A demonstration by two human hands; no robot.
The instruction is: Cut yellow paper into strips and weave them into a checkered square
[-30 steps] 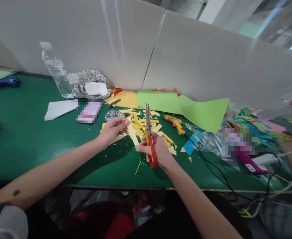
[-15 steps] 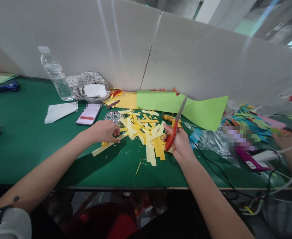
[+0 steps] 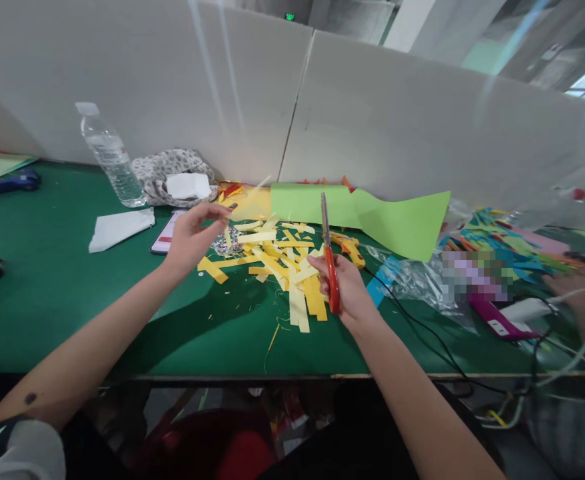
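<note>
My left hand is raised over the left side of the strip pile, thumb and fingers pinched. A motion-blurred pale yellow paper strip slants up and right from its fingertips. My right hand grips red-handled scissors, their blades pointing up and away from me and looking closed. Under and between the hands lies a loose heap of yellow and pale yellow paper strips. Beyond the scissors rests a yellow glue gun with a black cord. Small shiny beads lie partly covered at the heap's left edge.
A green paper sheet leans by the grey partition. To the left are a water bottle, a patterned cloth, white paper and a phone. Clear plastic, cords and another person's hand are at right.
My left hand has risen from the table, moving up and left with a pale strip. My right hand has shifted slightly left, and the scissors have turned more upright.
</note>
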